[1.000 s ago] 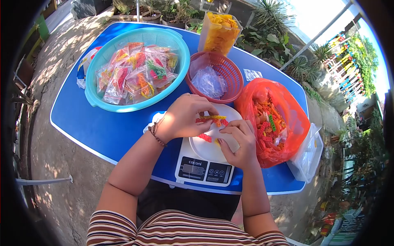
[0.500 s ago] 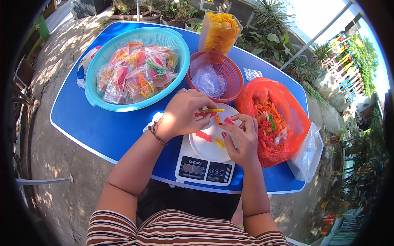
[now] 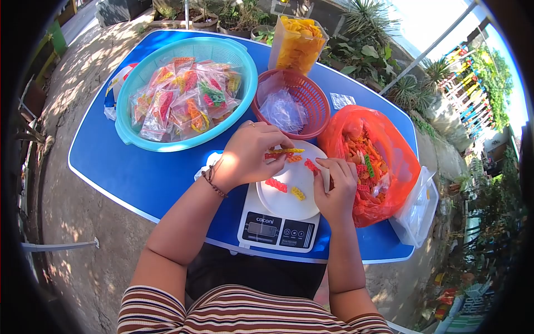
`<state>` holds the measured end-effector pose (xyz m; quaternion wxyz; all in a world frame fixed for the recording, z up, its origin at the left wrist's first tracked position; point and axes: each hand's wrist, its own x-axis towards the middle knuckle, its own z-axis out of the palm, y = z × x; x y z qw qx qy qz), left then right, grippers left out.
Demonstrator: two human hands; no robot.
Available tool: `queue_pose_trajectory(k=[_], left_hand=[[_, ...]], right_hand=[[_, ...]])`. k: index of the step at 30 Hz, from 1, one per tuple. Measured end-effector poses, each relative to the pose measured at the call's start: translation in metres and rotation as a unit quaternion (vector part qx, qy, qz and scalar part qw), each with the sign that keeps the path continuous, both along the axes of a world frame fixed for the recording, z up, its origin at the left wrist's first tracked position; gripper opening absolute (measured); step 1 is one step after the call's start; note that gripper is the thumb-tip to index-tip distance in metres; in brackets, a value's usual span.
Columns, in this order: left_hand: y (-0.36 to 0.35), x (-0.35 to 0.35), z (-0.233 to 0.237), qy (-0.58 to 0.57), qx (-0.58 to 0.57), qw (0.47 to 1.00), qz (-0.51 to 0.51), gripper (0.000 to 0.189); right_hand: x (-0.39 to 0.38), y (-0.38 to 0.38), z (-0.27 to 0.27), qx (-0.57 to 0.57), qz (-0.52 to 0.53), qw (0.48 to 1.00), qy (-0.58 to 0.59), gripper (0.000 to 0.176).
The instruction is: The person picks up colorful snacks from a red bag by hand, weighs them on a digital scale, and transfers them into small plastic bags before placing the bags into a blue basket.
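Note:
My left hand (image 3: 253, 150) is closed on several spiral snack pieces (image 3: 286, 151), yellow, red and orange, above the left part of the round white plate of a kitchen scale (image 3: 278, 229). At the plate's right edge, my right hand (image 3: 336, 181) pinches a red spiral piece (image 3: 311, 166) between thumb and finger. A red piece (image 3: 276, 185) and a yellow piece (image 3: 298, 193) lie on the plate between the hands. Right of my right hand, an open orange plastic bag (image 3: 347, 125) holds many orange snacks and a green spiral.
A turquoise basket (image 3: 127, 131) of filled small bags stands at the left of the blue table (image 3: 167, 181). Behind the scale are a red basket (image 3: 322, 106) with clear bags and a container of yellow chips (image 3: 297, 44). A clear-bagged box (image 3: 418, 217) sits at the right edge.
My right hand has moved slightly right, away from my left hand, and its thumb and finger have closed on the red piece. The orange piece has joined those at my left hand.

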<state>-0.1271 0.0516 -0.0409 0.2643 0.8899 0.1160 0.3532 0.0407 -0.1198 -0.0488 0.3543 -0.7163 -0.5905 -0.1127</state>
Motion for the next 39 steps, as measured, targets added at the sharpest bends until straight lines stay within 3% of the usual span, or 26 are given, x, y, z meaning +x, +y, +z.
queue_pose_trajectory(k=[12,15,26,29,32,34,37,39], left_hand=[[-0.003,0.001,-0.003,0.018,0.017,0.995,-0.097,0.024],[-0.007,-0.001,0.005,-0.006,-0.015,0.996,-0.091,0.025],[-0.006,0.004,0.002,-0.058,0.045,0.997,0.002,0.028],[-0.002,0.005,-0.003,-0.077,0.068,0.994,0.027,0.028],[0.001,0.009,-0.010,-0.090,0.094,0.990,0.047,0.025],[0.004,0.009,-0.011,-0.082,0.080,0.992,0.045,0.022],[0.003,0.009,-0.010,-0.084,0.093,0.992,0.027,0.018],[0.004,0.009,-0.009,-0.098,0.099,0.990,0.024,0.017]], right_hand=[[0.000,0.000,0.001,0.060,0.024,0.997,0.045,0.025],[0.000,-0.001,0.001,0.075,0.028,0.996,0.049,0.025],[-0.016,0.009,0.015,0.050,0.074,0.995,-0.050,0.022],[-0.011,0.028,0.027,0.071,0.114,0.991,-0.029,0.020],[0.004,0.066,0.034,0.041,0.120,0.989,0.083,0.018],[0.018,0.103,0.036,-0.036,0.113,0.980,0.160,0.015],[0.042,0.154,0.030,-0.170,0.122,0.965,0.157,0.022],[0.039,0.173,0.029,-0.284,0.049,0.953,0.094,0.031]])
